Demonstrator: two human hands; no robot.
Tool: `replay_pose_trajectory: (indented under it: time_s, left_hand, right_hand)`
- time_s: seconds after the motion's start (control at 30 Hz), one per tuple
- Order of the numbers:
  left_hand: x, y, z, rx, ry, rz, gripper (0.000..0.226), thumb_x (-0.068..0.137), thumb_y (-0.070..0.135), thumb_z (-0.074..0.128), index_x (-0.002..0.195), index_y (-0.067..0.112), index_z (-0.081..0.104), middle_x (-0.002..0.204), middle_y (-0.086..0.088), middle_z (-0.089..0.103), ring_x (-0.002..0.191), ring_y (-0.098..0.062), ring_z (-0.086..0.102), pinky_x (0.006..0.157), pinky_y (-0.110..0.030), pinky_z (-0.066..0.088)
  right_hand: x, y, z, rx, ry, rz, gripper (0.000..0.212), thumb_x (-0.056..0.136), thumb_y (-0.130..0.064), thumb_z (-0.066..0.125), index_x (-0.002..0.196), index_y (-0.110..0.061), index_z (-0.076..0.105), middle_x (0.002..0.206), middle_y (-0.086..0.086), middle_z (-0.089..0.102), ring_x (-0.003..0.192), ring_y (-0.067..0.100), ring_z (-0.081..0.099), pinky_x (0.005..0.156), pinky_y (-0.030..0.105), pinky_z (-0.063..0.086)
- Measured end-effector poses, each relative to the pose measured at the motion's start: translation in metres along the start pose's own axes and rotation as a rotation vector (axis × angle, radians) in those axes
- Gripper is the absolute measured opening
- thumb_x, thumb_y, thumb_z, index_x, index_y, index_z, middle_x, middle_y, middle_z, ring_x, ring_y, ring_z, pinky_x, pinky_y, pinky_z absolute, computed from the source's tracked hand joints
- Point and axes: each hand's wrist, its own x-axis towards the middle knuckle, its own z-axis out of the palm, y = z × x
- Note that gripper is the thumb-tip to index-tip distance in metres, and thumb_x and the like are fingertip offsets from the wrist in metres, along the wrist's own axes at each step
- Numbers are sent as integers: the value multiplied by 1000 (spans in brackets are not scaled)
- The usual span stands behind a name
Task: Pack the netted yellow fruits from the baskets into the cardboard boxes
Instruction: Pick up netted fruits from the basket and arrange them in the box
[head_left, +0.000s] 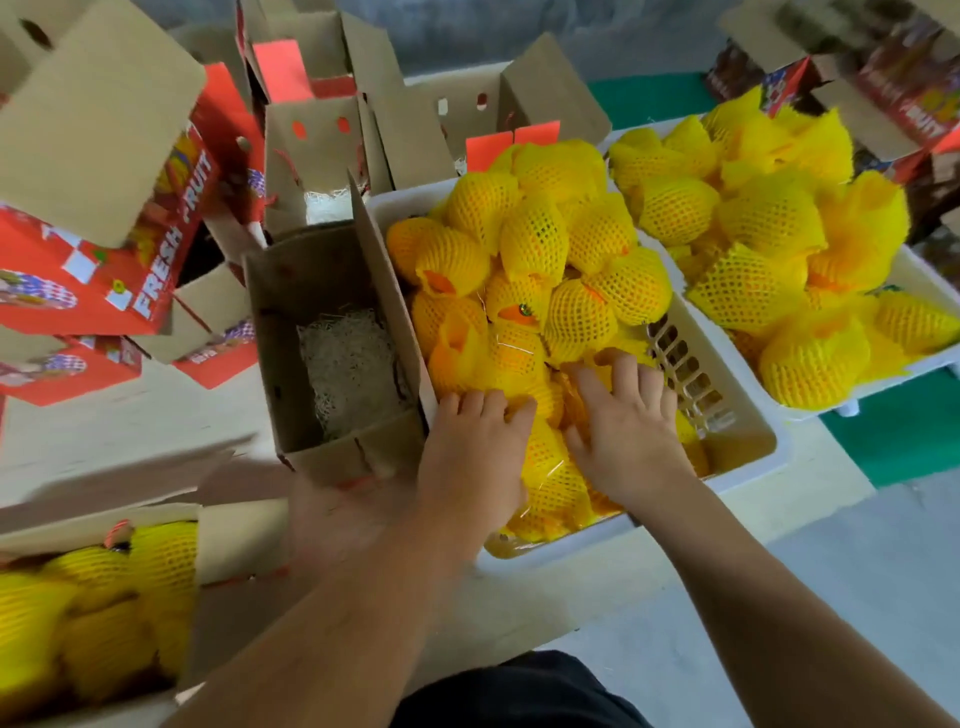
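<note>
Both hands reach into the near white basket (748, 467): the left hand (475, 457) lies on a netted yellow fruit (550, 467) with its fingers curled over the top, a grip closing on it, while the right hand (626, 436) spreads straight, relaxed fingers over the fruits beside it, its grip released. This basket is heaped with netted fruits, and a second white basket (930, 280) to its right, farther off, is heaped too. Touching the near basket's left side stands an open cardboard box (291, 332) lined with pale shredded paper (353, 369). At the near left a box (239, 540) holds packed fruits. Red printed boxes (104, 280) crowd the far left of the tabletop (130, 447)
</note>
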Motion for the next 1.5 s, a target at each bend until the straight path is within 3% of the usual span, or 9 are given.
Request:
replay_pose_trajectory:
  time_s: [0.17,0.47,0.7,0.93,1.03,1.23,1.3,1.4,1.5]
  left_hand:
    - [2,0,1,-48,23,-32,68,70,50,81,126,32,46,118,3,55,109,-24,55,90,-42,36]
    - [-1,-4,-2,-211,83,-40,98,73,83,61,152,32,33,136,10,58,122,-17,55,101,-39,37]
    - [4,3,0,-106,75,-67,68,82,74,50,122,21,62,109,-3,68,107,-27,61,94,-42,38]
    - [3,1,5,-149,142,-60,77,75,75,59,131,22,59,120,-2,71,118,-26,60,100,-41,40]
    - [4,1,7,-64,93,-54,93,73,82,52,142,19,52,139,-2,62,135,-27,48,111,-43,31]
    - [2,1,6,-111,118,-10,69,67,78,67,112,26,71,110,-1,74,116,-28,61,98,-46,41]
    - [2,1,6,-115,122,-2,69,67,75,69,115,26,71,117,-2,74,118,-28,62,99,-46,41]
    - [1,2,2,-58,67,14,77,73,73,60,135,27,60,137,-1,65,133,-27,52,109,-45,32]
    - [-4,1,1,-29,-15,58,75,70,68,62,134,30,53,123,3,68,124,-27,52,104,-42,31]
  right_hand:
    - [10,8,-2,268,-146,57,54,89,-33,60,142,-33,51,133,5,48,121,34,38,101,48,35]
    - [13,7,-27,739,-45,41,49,81,-30,57,128,-21,67,127,5,62,121,31,55,109,48,39]
    - [69,-62,-35,424,-325,-252,62,92,-29,67,149,-22,44,142,12,49,127,38,50,100,42,44]
    - [92,-80,-30,502,-465,-193,57,82,-43,72,122,-26,35,118,5,39,84,25,51,65,33,37]
    - [90,-84,-25,577,-463,-119,60,79,-45,74,120,-24,35,119,3,38,94,26,50,65,34,36]
    - [86,-83,-23,622,-538,89,89,76,-52,77,143,-19,28,139,8,34,119,36,48,82,43,40]
    - [82,-85,-22,630,-546,114,89,78,-53,75,146,-22,27,143,10,32,125,40,46,83,42,38]
    - [77,-85,-22,767,-528,143,77,78,-42,78,136,-23,32,121,11,53,109,33,58,78,39,46]
    - [71,-81,-25,887,-455,176,65,79,-34,78,128,-22,38,98,3,61,86,22,61,69,34,47]
